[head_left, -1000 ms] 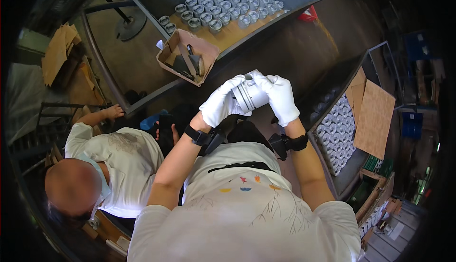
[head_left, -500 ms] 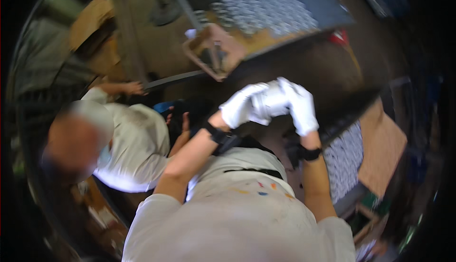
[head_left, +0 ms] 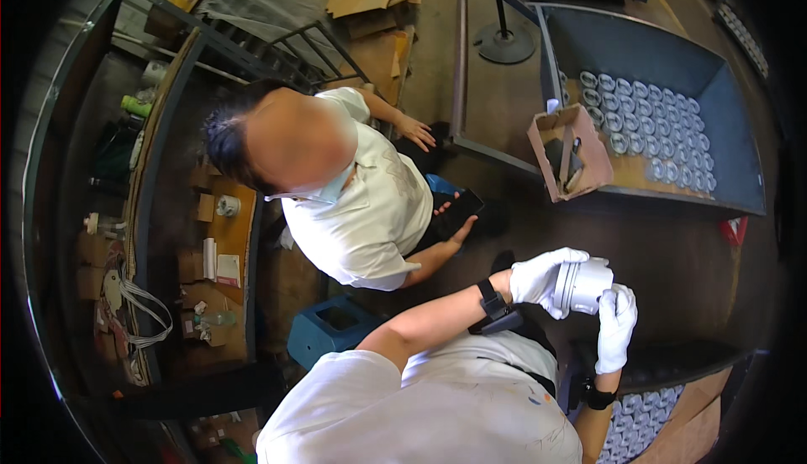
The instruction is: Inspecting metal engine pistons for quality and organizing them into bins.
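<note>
A silvery metal piston with ring grooves round one end is held in front of my body. My left hand, in a white glove, is closed round its grooved end. My right hand, gloved too, has its fingers bent and pressed together against the piston's lower right side. A small dark spot shows by those fingertips; I cannot tell whether it is a hole or a separate piece. Both wrists wear black bands.
Several rows of pistons stand in a grey metal bin; a cardboard box with tools sits at its near edge. A co-worker at my left holds a phone. A blue stool, shelves and more pistons lie around.
My view has turned left, so the bin and my hands appear further right. Both hands stay on the piston, but the right hand now sits lower on its side.
</note>
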Action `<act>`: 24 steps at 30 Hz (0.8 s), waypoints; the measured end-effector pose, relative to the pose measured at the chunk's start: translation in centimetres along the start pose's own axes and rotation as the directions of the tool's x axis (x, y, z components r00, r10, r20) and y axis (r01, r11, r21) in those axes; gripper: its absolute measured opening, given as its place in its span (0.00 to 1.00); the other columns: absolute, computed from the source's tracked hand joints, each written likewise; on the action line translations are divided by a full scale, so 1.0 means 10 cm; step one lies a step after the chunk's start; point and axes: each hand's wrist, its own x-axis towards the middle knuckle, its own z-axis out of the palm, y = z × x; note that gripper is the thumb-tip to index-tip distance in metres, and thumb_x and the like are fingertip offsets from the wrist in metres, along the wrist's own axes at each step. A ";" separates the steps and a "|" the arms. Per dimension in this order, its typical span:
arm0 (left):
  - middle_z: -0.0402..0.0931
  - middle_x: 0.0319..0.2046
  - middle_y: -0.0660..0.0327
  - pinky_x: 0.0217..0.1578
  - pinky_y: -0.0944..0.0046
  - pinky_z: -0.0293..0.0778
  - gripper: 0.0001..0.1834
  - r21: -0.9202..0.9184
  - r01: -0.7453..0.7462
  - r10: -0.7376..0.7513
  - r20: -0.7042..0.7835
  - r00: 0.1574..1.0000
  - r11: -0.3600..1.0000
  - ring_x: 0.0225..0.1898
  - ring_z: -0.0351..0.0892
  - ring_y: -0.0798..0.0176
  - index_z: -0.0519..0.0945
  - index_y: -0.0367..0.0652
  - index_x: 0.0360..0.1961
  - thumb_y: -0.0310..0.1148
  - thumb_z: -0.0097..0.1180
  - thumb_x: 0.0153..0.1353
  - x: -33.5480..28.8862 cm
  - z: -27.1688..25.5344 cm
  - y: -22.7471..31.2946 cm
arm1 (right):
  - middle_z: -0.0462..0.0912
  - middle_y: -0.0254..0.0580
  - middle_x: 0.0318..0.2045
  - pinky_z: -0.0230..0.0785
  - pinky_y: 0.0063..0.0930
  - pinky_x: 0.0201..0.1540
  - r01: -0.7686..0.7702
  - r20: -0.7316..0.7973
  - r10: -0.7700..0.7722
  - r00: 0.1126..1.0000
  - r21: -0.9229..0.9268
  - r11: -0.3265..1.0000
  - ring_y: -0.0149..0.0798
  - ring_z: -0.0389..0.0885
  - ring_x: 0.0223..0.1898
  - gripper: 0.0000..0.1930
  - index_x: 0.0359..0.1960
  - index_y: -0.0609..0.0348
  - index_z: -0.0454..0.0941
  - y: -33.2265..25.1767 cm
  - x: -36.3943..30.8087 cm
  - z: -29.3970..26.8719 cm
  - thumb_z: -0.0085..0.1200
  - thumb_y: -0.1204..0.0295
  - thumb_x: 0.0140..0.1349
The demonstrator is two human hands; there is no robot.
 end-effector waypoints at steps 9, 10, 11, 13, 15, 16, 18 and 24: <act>0.81 0.32 0.52 0.22 0.60 0.81 0.31 0.003 -0.024 0.024 -0.010 1.000 1.000 0.25 0.82 0.54 0.75 0.40 0.52 0.57 0.49 0.62 -0.12 0.00 0.07 | 0.75 0.48 0.33 0.64 0.42 0.44 0.189 -0.022 -0.195 0.981 -0.148 0.971 0.50 0.72 0.37 0.10 0.32 0.64 0.75 -0.09 0.08 0.10 0.52 0.68 0.65; 0.81 0.32 0.52 0.22 0.60 0.81 0.31 0.004 -0.026 0.026 -0.011 1.000 1.000 0.25 0.82 0.54 0.75 0.40 0.52 0.57 0.49 0.62 -0.11 -0.02 0.06 | 0.74 0.48 0.32 0.63 0.43 0.42 0.242 -0.001 -0.246 0.969 -0.176 0.954 0.50 0.71 0.36 0.09 0.31 0.64 0.74 -0.10 0.08 0.11 0.53 0.69 0.64; 0.81 0.32 0.52 0.22 0.60 0.80 0.31 0.007 -0.019 0.019 0.009 1.000 1.000 0.25 0.82 0.55 0.75 0.40 0.51 0.57 0.48 0.63 -0.09 -0.04 0.05 | 0.73 0.47 0.30 0.63 0.43 0.41 0.289 0.017 -0.292 0.956 -0.205 0.935 0.50 0.70 0.35 0.09 0.30 0.63 0.74 -0.12 0.08 0.12 0.54 0.70 0.63; 0.81 0.32 0.52 0.21 0.61 0.80 0.31 0.011 -0.009 0.008 0.030 1.000 1.000 0.25 0.82 0.55 0.75 0.39 0.51 0.58 0.48 0.63 -0.06 -0.05 0.04 | 0.73 0.47 0.29 0.62 0.43 0.40 0.261 0.004 -0.264 0.964 -0.159 0.952 0.49 0.70 0.34 0.08 0.30 0.63 0.74 -0.16 0.06 0.15 0.55 0.71 0.62; 0.82 0.32 0.52 0.21 0.62 0.80 0.31 0.023 -0.010 0.009 0.039 0.999 1.000 0.24 0.82 0.56 0.76 0.40 0.51 0.58 0.46 0.64 -0.04 -0.03 0.04 | 0.72 0.46 0.27 0.61 0.43 0.38 0.243 -0.028 -0.248 0.968 -0.122 0.962 0.49 0.69 0.32 0.08 0.29 0.63 0.73 -0.11 0.05 0.19 0.57 0.73 0.61; 0.82 0.32 0.52 0.21 0.62 0.80 0.31 0.024 -0.006 0.005 0.041 0.999 1.000 0.24 0.82 0.56 0.76 0.40 0.51 0.58 0.46 0.64 -0.02 -0.03 0.03 | 0.72 0.46 0.27 0.61 0.43 0.38 0.241 -0.031 -0.246 0.969 -0.124 0.963 0.49 0.69 0.32 0.08 0.29 0.63 0.73 -0.11 0.05 0.19 0.57 0.73 0.61; 0.82 0.32 0.52 0.20 0.63 0.79 0.32 0.005 0.008 -0.008 0.032 0.999 1.000 0.24 0.82 0.56 0.76 0.40 0.51 0.59 0.45 0.64 0.00 -0.02 0.00 | 0.71 0.46 0.26 0.60 0.42 0.37 0.187 -0.055 -0.189 0.980 -0.043 0.981 0.49 0.68 0.31 0.08 0.27 0.64 0.72 -0.12 0.03 0.20 0.57 0.74 0.61; 0.82 0.31 0.53 0.21 0.63 0.80 0.33 0.011 0.065 -0.066 0.072 0.995 0.998 0.22 0.81 0.55 0.76 0.40 0.50 0.61 0.42 0.65 0.01 0.04 -0.03 | 0.68 0.46 0.23 0.59 0.42 0.34 0.159 -0.133 -0.165 0.977 -0.050 0.986 0.48 0.67 0.28 0.11 0.23 0.64 0.69 -0.13 -0.02 0.20 0.58 0.75 0.59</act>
